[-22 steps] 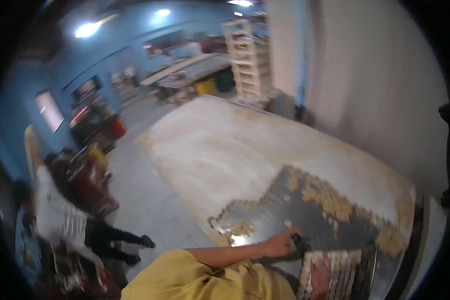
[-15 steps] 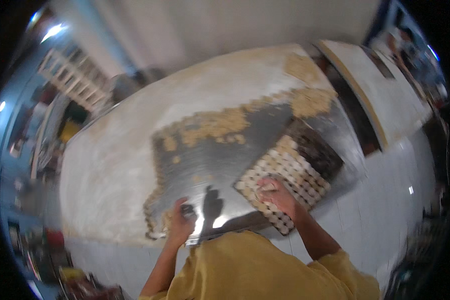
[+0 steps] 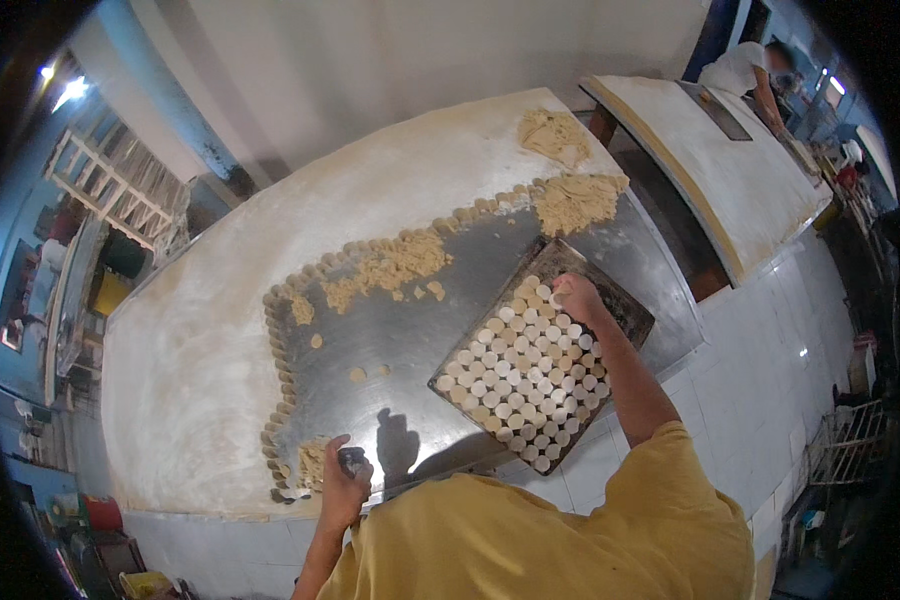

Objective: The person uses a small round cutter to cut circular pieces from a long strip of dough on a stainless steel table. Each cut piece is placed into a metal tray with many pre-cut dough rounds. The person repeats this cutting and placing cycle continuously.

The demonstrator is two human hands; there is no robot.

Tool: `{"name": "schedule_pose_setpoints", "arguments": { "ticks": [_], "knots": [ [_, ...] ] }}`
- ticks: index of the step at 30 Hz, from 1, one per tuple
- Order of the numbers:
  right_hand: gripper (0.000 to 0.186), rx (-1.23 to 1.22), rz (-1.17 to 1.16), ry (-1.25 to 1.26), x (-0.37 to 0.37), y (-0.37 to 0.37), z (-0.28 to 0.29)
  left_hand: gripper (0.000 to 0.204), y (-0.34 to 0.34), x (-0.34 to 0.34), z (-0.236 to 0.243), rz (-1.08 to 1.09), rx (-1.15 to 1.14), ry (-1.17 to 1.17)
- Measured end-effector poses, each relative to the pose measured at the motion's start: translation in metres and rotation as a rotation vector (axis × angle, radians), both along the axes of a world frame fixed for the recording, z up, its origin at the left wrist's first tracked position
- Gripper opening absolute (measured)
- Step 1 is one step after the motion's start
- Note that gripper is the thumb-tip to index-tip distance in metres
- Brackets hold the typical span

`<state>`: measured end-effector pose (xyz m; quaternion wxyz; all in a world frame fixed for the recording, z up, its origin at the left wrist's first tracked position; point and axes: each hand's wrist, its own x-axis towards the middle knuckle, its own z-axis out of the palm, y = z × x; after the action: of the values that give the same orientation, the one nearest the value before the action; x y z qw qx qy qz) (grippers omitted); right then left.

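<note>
My left hand (image 3: 343, 482) is closed round a small dark metal piece that looks like a round cutter (image 3: 352, 460), over the table's near edge. Dough scraps (image 3: 312, 463) lie just beside it. On the right, a dark baking tray (image 3: 610, 289) lies at an angle, largely covered with rows of pale dough rounds (image 3: 516, 372). My right hand (image 3: 578, 298) is over the tray's far part, at the end of the rows. Its fingers are pinched on a pale dough round (image 3: 558, 299), partly hidden by the hand.
Rolled dough with a scalloped cut edge (image 3: 277, 372) borders the bare metal tabletop (image 3: 410, 340). Loose dough scraps (image 3: 395, 270) and dough heaps (image 3: 577, 203) lie along the far side. Another floured table (image 3: 705, 165) stands at the right, with a person (image 3: 745, 75) beyond it.
My right hand has moved away from me across the tray, from the near left of the rounds to their far end. My left hand still holds the metal piece. The view has shifted slightly.
</note>
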<state>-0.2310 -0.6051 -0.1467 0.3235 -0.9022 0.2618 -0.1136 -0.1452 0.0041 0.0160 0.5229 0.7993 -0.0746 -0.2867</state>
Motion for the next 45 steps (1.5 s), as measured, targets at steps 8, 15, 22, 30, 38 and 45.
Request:
{"name": "schedule_pose_setpoints", "arguments": {
  "ticks": [8, 15, 22, 30, 38, 45],
  "knots": [
    [0.032, -0.026, -0.025, 0.24, -0.021, -0.021, -0.015, 0.059, 0.038, -0.014, -0.015, 0.106, -0.097, 0.068],
    [0.038, 0.113, -0.064, 0.42, -0.026, -0.011, 0.009, 0.062, 0.042, -0.009, -0.017, 0.027, -0.003, 0.008],
    [0.023, -0.198, -0.007, 0.042, 0.032, 0.014, 0.037, 0.062, 0.027, -0.003, -0.011, -0.026, 0.026, -0.071],
    [0.02, -0.395, 0.034, -0.045, 0.045, 0.048, 0.024, 0.061, 0.037, -0.018, -0.001, 0.035, -0.023, 0.021],
    [0.021, -0.094, 0.102, 0.128, 0.071, -0.002, -0.005, 0.061, 0.054, -0.028, -0.022, 0.033, -0.037, 0.005],
    [0.019, -0.311, -0.012, 0.183, 0.071, 0.017, 0.018, 0.06, 0.074, -0.026, -0.02, 0.08, 0.012, 0.045]
  ]
}}
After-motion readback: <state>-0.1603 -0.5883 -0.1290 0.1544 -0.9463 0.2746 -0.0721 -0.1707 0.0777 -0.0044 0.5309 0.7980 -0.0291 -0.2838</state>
